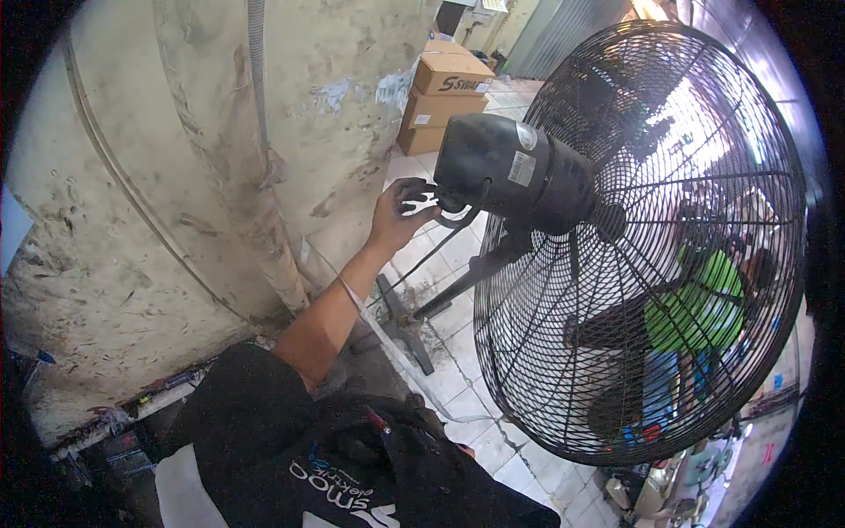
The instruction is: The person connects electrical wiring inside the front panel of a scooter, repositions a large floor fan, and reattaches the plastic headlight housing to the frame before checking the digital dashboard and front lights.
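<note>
A large black fan (510, 176) with a round wire cage (634, 343) stands on a pole over a cross-shaped foot. My left hand (402, 214) is raised to the back of the motor housing, its darkened fingers curled at a small black knob (449, 202) there. A black cable hangs from the housing. A pale strap or cord runs down across the floor beside my left forearm. Only a sliver of skin of my right hand (466, 451) shows at the lower edge, mostly hidden behind my black shirt.
A stained cream wall (132, 114) with pipes and conduit is on the left. Stacked cardboard boxes (427, 110) stand at the back on the tiled floor (471, 361). A person in green (695, 308) is seen through the fan cage, among assorted items along the right side.
</note>
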